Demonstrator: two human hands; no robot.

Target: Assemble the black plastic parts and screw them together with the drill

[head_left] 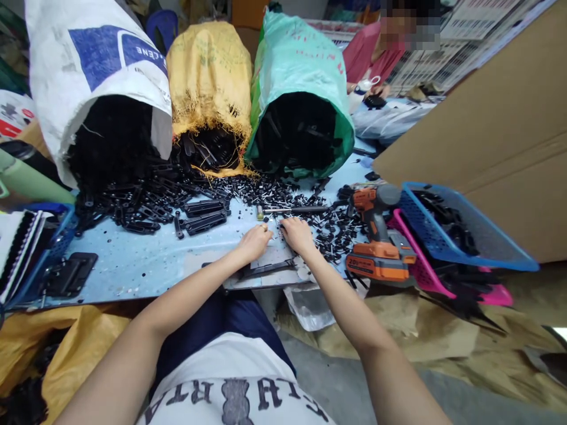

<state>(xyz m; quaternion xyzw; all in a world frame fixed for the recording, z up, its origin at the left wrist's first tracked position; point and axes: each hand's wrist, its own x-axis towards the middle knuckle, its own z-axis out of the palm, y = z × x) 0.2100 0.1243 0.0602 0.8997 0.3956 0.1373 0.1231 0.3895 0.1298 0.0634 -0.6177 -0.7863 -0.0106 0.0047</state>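
L hand (256,242), ctr of frame, fingers curled; can't tell if it's got anything. R hand (297,234) just beside, fingers bent, grip unclear too. Blk part (264,268) on desk (133,260), lower ctr. Hammer (310,209) just above hands; drill (376,230) ctr-right.

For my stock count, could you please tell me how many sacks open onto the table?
3: white sack at left, yellow sack in the middle, green sack at right.
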